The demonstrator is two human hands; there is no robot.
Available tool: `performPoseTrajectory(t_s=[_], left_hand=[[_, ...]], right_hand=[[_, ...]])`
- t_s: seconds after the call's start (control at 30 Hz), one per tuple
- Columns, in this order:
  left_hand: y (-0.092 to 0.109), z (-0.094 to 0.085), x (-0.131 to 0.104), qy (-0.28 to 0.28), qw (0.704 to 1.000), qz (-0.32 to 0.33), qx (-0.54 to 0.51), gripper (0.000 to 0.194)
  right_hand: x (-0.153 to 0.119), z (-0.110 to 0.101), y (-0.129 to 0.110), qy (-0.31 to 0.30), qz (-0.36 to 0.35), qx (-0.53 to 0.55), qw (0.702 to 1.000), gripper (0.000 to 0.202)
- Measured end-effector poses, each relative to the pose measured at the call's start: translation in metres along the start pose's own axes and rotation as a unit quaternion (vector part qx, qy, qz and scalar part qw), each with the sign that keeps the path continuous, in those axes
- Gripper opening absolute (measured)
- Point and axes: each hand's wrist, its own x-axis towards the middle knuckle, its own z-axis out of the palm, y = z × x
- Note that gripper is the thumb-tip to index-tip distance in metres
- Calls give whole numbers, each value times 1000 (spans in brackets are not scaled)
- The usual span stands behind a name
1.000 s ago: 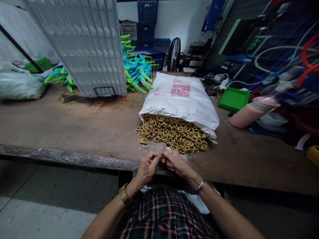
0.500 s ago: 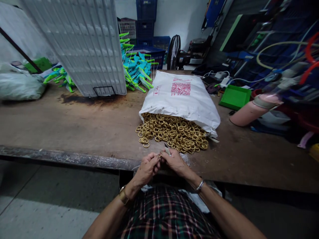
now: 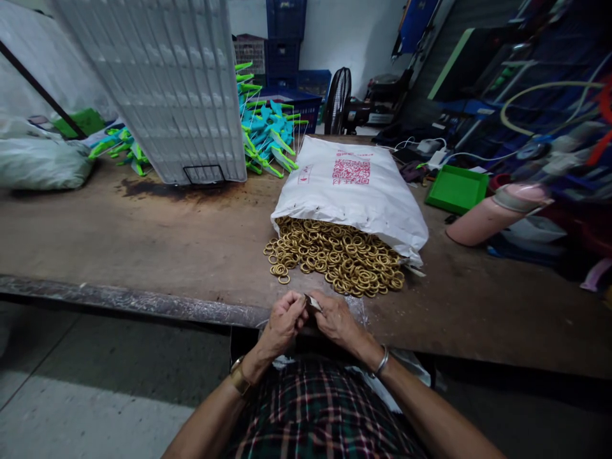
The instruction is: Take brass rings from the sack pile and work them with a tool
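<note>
1. Head view looks down on both hands meeting at the near edge of the tabletop [image 3: 143, 255], just in front of the person's plaid lap.
2. The left hand [image 3: 282, 322] has its fingers curled shut around a small piece, pinched at the fingertips; what it is cannot be made out for sure.
3. The right hand [image 3: 337, 319] is closed on a small pale tool [image 3: 313, 301], whose long axis slants up and to the left, toward the left hand's fingertips.
4. The two sets of fingertips touch, so the held piece lies between them, no nearer one hand than the other.
5. A heap of brass rings [image 3: 335, 255] lies straight ahead of the hands, beyond the fingertips, spilling from the open mouth of a white sack [image 3: 354, 185].
6. The right hand sits slightly nearer the heap's middle; a loose ring at the heap's left edge is nearer the left hand.
</note>
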Motion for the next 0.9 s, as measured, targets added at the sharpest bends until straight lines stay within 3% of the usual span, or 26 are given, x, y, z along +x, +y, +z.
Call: performPoseTrajectory(t_s=[0.3,0.43,0.67,0.77,0.9], left_hand=[[12,1,-16,-23,999,14,32,36],[19,3,-23,-46,996,0,-76,34],[13,-11,-18,10,977,-11,-212,24],[14,-16,-19,7,969,-12,-246,15],[15,-21,-21,6,952,-40,-303,23]], right_hand=[[13,-11,-4,-72,43,-88,993,25],[32,-7,-5,-36,55,-110,992,23],[69,20,-22,47,5,-60,997,28],[82,24,-27,35,-5,-88,996,29],[89,22,-31,-5,10,-145,989,31]])
